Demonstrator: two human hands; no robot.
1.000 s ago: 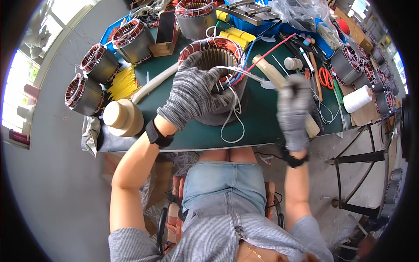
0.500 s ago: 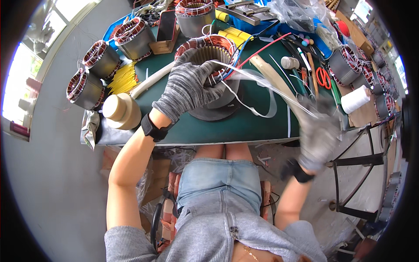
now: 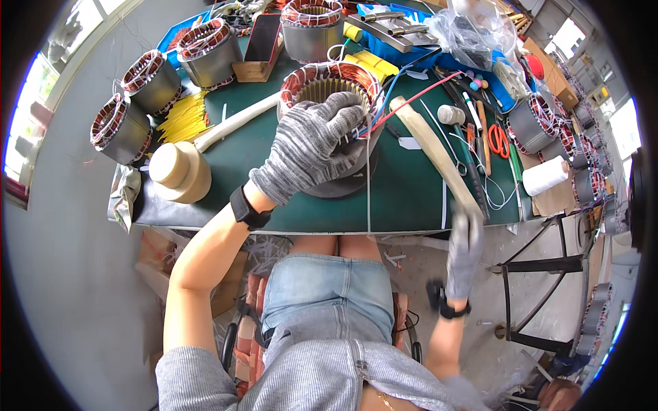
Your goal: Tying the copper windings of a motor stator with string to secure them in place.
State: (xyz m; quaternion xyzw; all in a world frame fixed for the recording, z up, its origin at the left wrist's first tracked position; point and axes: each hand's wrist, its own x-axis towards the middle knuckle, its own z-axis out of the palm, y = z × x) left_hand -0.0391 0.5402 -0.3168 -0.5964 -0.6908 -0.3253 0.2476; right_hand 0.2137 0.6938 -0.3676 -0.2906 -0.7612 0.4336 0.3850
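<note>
In the middle of the bench stands a motor stator [image 3: 291,85], a steel ring with copper windings laced in white cord, on a dark round base [image 3: 336,186]. My left hand [image 3: 312,147], in a grey striped glove, closes over its near rim, fingers bent by the lead wires. Blue wires [image 3: 389,81] and a red wire [image 3: 421,99] fan out to the right. A strand of white cord [image 3: 369,195] hangs from the stator past the bench edge. My right hand [image 3: 466,250], gloved and blurred, is by the near end of a wooden stick [image 3: 428,147]; its grip is unclear.
Several other stators [image 3: 205,51] line the left and back. A beige mallet [image 3: 179,171] lies left, beside yellow strips [image 3: 184,118]. To the right are orange-handled scissors [image 3: 499,140], a small white-headed mallet [image 3: 451,115] and a white cord spool [image 3: 546,176]. Blue trays [image 3: 391,51] stand behind.
My right hand has moved left and down toward my body. The white cord, looped loosely to the right before, now hangs straight down. My left hand has shifted slightly over the stator rim.
</note>
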